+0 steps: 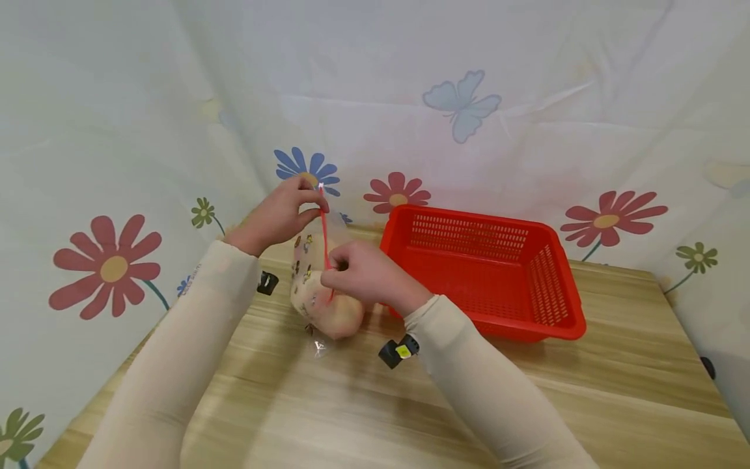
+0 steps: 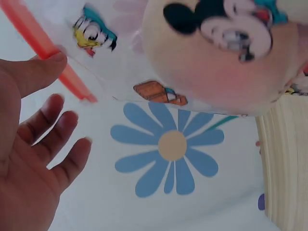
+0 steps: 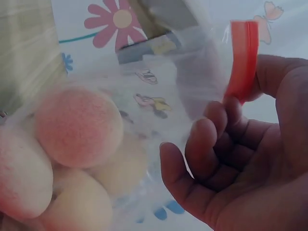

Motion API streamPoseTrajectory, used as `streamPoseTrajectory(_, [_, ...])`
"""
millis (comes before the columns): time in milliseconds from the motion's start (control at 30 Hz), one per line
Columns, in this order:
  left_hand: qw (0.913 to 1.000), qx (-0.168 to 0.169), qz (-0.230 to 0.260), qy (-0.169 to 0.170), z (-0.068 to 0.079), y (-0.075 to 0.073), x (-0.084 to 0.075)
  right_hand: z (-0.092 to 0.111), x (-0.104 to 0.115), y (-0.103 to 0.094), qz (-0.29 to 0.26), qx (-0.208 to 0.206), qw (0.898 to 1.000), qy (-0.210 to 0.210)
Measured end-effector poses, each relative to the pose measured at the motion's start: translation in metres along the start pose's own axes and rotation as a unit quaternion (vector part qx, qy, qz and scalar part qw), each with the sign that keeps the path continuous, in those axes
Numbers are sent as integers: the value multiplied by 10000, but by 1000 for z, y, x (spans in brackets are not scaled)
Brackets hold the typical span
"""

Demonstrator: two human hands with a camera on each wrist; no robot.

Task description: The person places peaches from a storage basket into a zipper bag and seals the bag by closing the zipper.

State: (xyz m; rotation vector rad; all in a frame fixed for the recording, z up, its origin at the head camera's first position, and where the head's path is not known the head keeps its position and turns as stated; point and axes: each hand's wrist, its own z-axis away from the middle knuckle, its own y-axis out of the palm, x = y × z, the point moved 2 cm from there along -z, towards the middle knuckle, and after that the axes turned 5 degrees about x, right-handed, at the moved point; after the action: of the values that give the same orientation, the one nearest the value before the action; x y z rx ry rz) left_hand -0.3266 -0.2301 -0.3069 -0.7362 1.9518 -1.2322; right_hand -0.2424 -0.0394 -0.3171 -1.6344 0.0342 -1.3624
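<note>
A clear zip bag (image 3: 183,86) with cartoon prints and a red zip strip (image 3: 244,57) hangs between my hands, its lower part at the tabletop. Several pink and cream peaches (image 3: 79,127) bulge inside it. My left hand (image 1: 280,213) pinches the far end of the strip between thumb and forefinger. Closer to me, my right hand (image 1: 375,273) pinches the strip lower down. In both wrist views the other fingers are loosely bent, off the strip. Whether the zip is sealed along its whole length, I cannot tell.
A red plastic basket (image 1: 480,326) with slotted sides stands just right of the bag on the wooden table (image 1: 316,417). Behind the table hangs a white cloth (image 1: 363,78) printed with flowers and a butterfly. Each wrist wears a black strap mount.
</note>
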Motion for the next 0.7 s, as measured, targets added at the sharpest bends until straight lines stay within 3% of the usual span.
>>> streamPoseTrajectory(167, [9985, -320, -354, -259, 16, -11, 13, 2, -5, -10, 201, -140, 9997, 25])
streamPoseTrajectory(267, [9978, -290, -477, -364, 26, -17, 20, 1, -8, -18, 424, -295, 9987, 12])
streamPoseTrajectory(467, [9973, -282, -641, -205, 43, -29, 28, -2, -17, -34, 762, -483, 9959, 62])
streamPoseTrajectory(700, [9968, -12, -476, -641, 62, -39, 27, -1, -21, -47, 1027, -621, 9927, -66])
